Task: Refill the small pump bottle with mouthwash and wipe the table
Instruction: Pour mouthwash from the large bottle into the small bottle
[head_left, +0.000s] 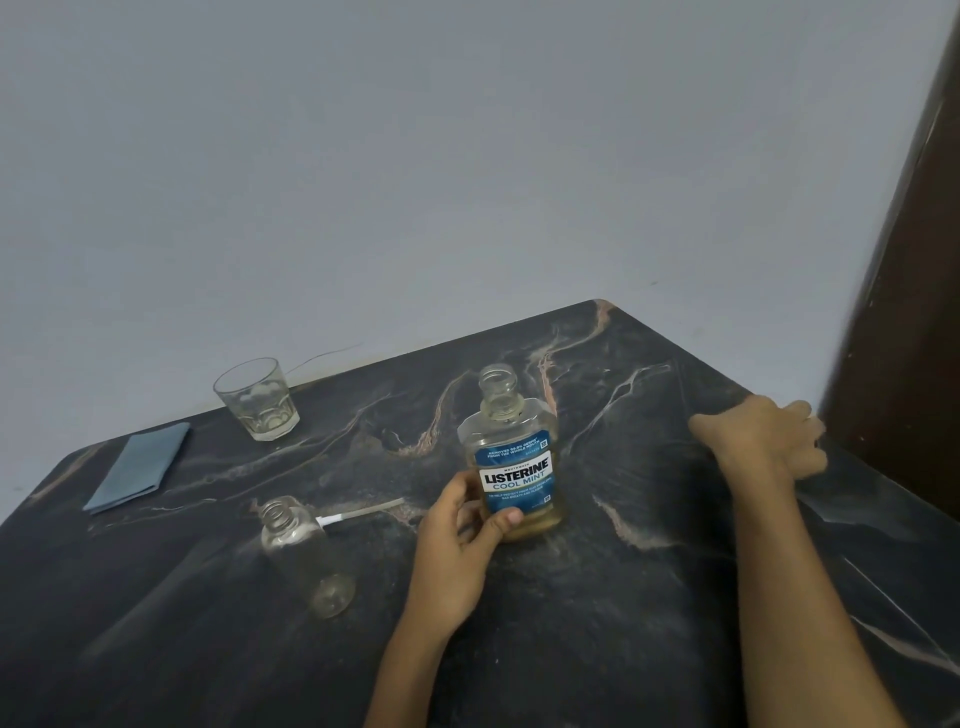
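On the dark marbled table (597, 597), the clear Listerine mouthwash bottle with a blue label (511, 457) stands upright with its neck uncapped. The left hand (457, 540) reaches in from below the bottle, forearm angled up, fingers and thumb curled round its lower left side. The right hand (763, 436), arm outstretched, lies to the bottle's right at the table's edge, knuckles up, fingers bent over something; I cannot tell what, or whether it grips. Left of the bottle stands the small clear pump bottle (301, 551), open, with the pump's white dip tube (358, 514) lying between them. Farther left sit an empty glass tumbler (257, 400) and a folded blue cloth (137, 465).
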